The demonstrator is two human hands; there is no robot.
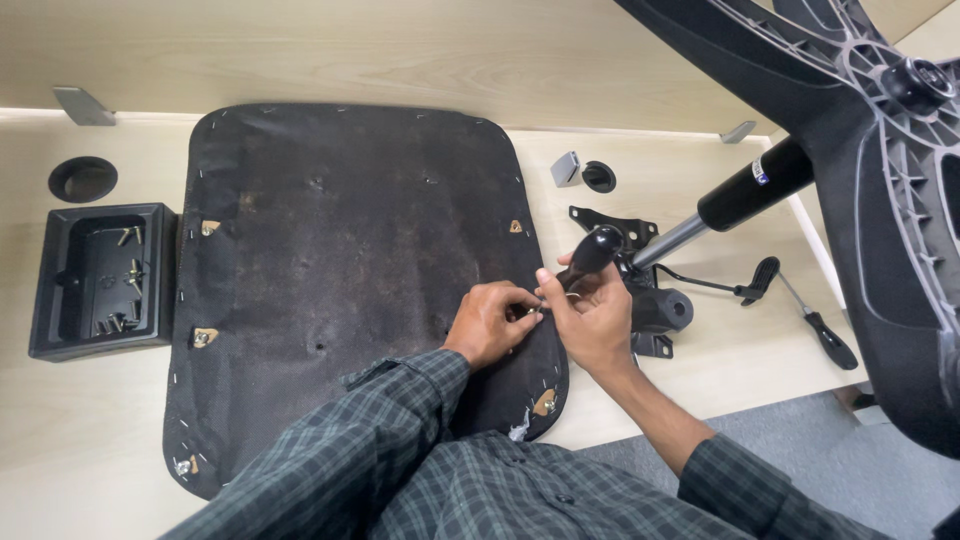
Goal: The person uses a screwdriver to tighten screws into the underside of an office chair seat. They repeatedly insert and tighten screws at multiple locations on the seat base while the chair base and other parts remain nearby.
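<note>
Several loose screws lie in the black plastic tray (100, 280) at the desk's (80, 440) left. Your left hand (488, 322) pinches a small metal fastener (535, 311) at the upturned dark seat pad's (350, 260) right edge; your right hand (590, 315) is clamped on a black-handled tool (592, 254).

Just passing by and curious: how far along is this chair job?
Done: the seat pad lies face down, with the tilt mechanism and star base beside it. In hand: the left hand pinches something small; the right hand holds a black-handled tool. Left: screws wait in the black tray.
</note>
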